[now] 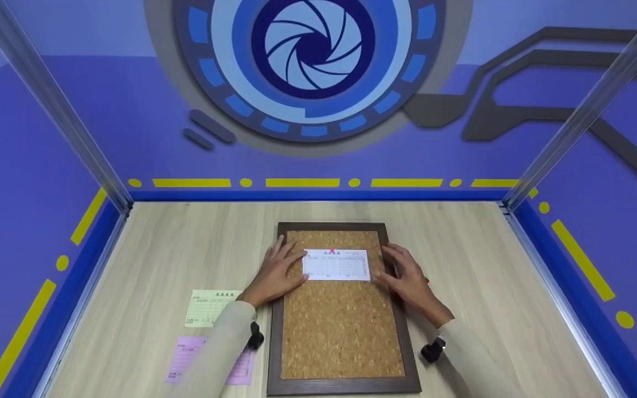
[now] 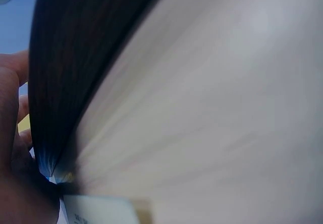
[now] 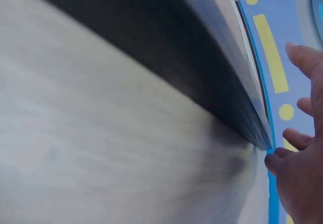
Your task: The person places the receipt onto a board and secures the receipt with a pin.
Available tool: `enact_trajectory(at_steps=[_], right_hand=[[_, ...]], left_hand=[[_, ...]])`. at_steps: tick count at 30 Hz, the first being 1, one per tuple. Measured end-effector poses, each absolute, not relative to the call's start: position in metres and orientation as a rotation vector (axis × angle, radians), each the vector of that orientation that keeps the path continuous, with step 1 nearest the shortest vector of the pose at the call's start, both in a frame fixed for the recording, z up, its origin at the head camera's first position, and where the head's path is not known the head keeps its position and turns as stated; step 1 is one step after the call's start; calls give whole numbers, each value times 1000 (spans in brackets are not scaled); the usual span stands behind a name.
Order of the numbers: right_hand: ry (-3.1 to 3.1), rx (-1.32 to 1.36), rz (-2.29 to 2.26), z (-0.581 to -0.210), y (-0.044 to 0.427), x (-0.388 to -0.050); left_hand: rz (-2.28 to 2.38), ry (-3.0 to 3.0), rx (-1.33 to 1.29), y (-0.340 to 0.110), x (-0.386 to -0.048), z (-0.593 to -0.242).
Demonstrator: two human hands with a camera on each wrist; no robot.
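A cork board [image 1: 340, 331] in a dark brown frame [image 1: 346, 386] lies on the table. Pinned near its top is a white printed form [image 1: 335, 268], held by a pink pushpin [image 1: 332, 251] at the upper edge. My left hand [image 1: 274, 275] rests over the frame's left side, index fingertip and thumb tip at the form's left corners. On the other side, my right hand [image 1: 411, 281] has its thumb by the form's lower right corner and its fingers by the frame's right side. In the right wrist view, its fingers [image 3: 303, 60] are spread and hold nothing.
Left of the board lie a pale green form [image 1: 208, 309] and a purple form [image 1: 186, 359], both partly covered by the left sleeve. Blue panels [image 1: 31, 182] with yellow marks enclose the wooden table [image 1: 484, 265] at the back and sides.
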State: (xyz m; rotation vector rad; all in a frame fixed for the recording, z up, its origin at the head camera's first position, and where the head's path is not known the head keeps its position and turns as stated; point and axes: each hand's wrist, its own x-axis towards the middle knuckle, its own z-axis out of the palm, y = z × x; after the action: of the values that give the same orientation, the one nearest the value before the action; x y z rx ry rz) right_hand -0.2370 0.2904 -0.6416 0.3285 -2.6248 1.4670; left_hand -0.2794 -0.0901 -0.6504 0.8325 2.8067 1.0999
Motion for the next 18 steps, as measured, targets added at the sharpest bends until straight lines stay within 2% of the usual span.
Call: enact_trajectory(at_steps=[18], right_hand=[[-2760,371,1399,-649,309,-221]], left_hand=[[1088,2810,795,-90,-279,-651]])
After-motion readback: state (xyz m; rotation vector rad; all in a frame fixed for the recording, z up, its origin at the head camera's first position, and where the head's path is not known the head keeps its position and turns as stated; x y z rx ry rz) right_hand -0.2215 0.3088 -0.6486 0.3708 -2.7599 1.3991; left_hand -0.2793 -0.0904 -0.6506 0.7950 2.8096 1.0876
